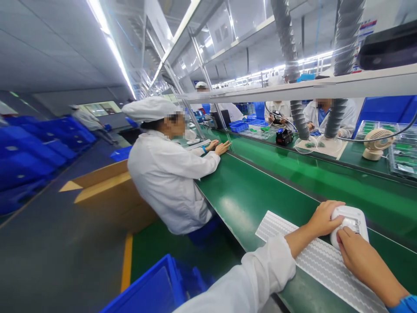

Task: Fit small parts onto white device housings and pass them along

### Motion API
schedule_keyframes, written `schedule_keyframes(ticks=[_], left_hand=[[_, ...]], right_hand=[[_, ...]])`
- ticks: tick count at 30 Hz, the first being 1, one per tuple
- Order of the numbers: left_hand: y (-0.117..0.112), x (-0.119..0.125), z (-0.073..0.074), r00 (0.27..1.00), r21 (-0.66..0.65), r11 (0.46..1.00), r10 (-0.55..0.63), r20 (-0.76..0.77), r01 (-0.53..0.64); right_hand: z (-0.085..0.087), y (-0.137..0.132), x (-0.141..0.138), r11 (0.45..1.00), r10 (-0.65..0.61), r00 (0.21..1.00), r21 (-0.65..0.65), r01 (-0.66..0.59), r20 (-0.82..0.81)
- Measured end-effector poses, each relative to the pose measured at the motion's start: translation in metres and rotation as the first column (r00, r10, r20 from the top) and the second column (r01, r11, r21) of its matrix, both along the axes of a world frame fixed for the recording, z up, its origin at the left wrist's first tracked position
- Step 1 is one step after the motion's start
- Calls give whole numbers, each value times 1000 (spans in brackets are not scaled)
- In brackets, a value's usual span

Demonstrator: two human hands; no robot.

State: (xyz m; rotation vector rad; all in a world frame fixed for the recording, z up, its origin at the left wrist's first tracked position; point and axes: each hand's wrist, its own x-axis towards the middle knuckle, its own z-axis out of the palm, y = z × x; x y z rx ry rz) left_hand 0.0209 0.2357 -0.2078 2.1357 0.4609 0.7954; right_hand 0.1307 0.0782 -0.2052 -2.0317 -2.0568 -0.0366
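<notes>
A white device is sitting just beyond the far edge of the patterned sheet, the sheet itself lying on the green table. On the device's side away from the right hand, the left hand is curving partly closed, its thumb and fingers gripping the rim. The right hand is reaching across the sheet, its fingers bending together and touching the device's recess; whether they are pinching something small, I cannot tell. Left of the sheet, a co-worker in white is sitting.
</notes>
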Motion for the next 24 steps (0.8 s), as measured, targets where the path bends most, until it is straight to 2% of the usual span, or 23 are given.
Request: schedule_keyframes(ticks=[6,10,14,17,24], left_hand=[[1,0,2,1000,-7,1000,-10,18,10],[0,-1,6,999,-14,1000,-10,37,11],[0,-3,9,999,-18,1000,-25,31,26],[0,-3,10,1000,-16,1000,-18,25,18],[-2,0,9,1000,-17,1000,-14,11,14]], right_hand=[[16,0,-5,1000,11,1000,-23,-11,-11],[27,-5,-12,999,-25,999,-23,24,-33],[22,-18,-16,992,-67,993,96,76,-95],[15,-29,-21,982,-77,995,169,88,-71],[8,-37,-24,979,-118,993,165,119,-15]])
